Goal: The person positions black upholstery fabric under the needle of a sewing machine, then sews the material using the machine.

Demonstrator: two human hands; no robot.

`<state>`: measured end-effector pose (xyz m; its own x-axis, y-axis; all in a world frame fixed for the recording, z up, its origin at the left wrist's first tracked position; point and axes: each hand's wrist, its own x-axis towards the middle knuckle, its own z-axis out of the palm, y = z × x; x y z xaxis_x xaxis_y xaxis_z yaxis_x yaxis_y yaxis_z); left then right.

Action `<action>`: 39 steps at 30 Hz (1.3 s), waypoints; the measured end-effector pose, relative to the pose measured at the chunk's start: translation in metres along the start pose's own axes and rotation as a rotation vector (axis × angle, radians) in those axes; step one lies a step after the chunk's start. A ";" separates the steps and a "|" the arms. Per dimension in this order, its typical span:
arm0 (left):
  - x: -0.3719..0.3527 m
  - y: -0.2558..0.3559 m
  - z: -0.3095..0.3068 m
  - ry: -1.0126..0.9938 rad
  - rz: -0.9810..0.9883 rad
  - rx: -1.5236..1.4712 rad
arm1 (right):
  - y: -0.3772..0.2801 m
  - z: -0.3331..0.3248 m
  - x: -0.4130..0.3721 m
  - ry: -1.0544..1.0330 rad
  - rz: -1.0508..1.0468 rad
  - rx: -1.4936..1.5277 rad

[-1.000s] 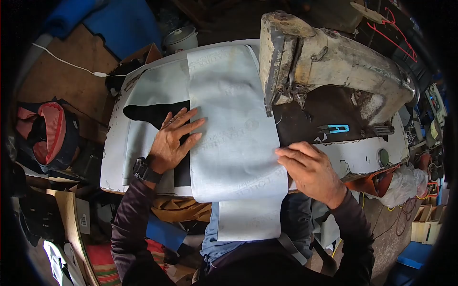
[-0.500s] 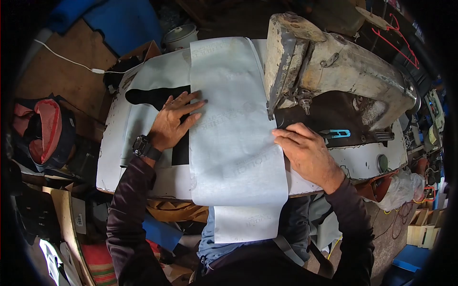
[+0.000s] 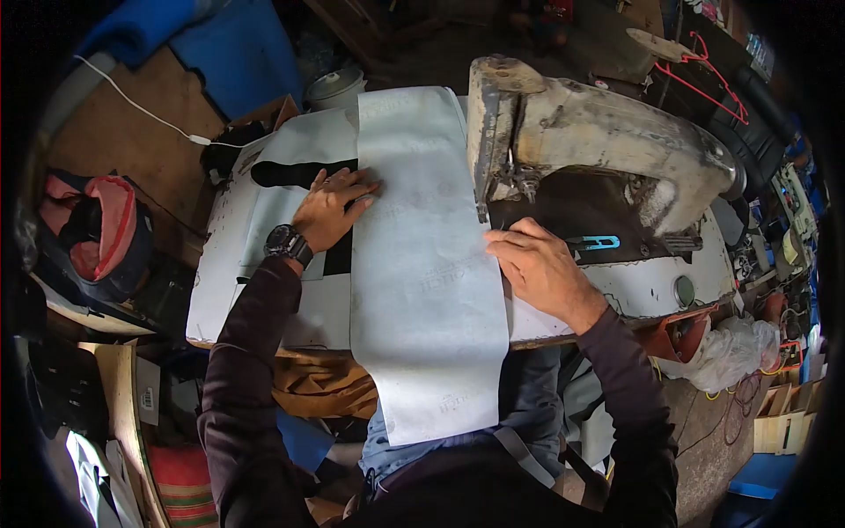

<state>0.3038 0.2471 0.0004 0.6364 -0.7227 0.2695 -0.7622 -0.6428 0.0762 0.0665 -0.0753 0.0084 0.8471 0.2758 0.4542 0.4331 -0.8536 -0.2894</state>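
Note:
A long whitish sheet (image 3: 427, 264) with faint printed lettering lies over the sewing table and hangs down onto my lap. Its right edge runs beneath the needle area of an old, worn sewing machine (image 3: 598, 119). My left hand (image 3: 333, 207), with a black watch at the wrist, rests with fingers spread on the sheet's left edge. My right hand (image 3: 541, 268) grips the right edge with thumb and forefinger, just on my side of the presser foot (image 3: 482, 213). Beside the left hand, a black piece (image 3: 286, 173) lies partly covered by the sheet.
Blue thread snips (image 3: 598, 242) lie on the dark machine bed, right of my right hand. A small round tin (image 3: 684, 290) stands near the front edge of the white table (image 3: 216, 308). A bag with red lining (image 3: 97, 233) sits at the left, a lidded pot (image 3: 334, 91) behind.
The sheet has slid away from me past the needle area, and the fold at the table's front edge has flattened out. Both hands have gone forward with it. The view has shifted slightly.

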 end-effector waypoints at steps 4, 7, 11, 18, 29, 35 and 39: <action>-0.028 0.073 -0.011 0.215 0.076 -0.136 | 0.002 -0.045 -0.030 0.038 0.035 0.011; -0.081 0.202 -0.025 0.224 0.129 -0.276 | 0.025 -0.082 -0.056 0.060 0.151 -0.216; -0.098 0.284 -0.020 0.111 0.036 -0.109 | 0.067 -0.086 -0.069 -0.134 0.219 -0.377; -0.099 0.266 -0.025 0.042 0.133 -0.090 | 0.076 -0.063 -0.057 -0.069 0.123 -0.439; -0.090 0.216 -0.024 0.167 -0.231 -0.814 | 0.041 -0.028 -0.014 0.028 0.156 0.006; -0.090 0.222 -0.014 0.113 0.070 -0.676 | 0.036 -0.014 0.003 -0.132 0.014 -0.369; -0.090 0.220 -0.013 0.146 0.129 -0.624 | 0.036 -0.012 0.009 -0.163 -0.060 -0.482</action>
<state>0.0768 0.1740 0.0049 0.5461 -0.7142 0.4378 -0.7848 -0.2534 0.5656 0.0866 -0.1091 0.0121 0.8790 0.3629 0.3093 0.3236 -0.9304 0.1720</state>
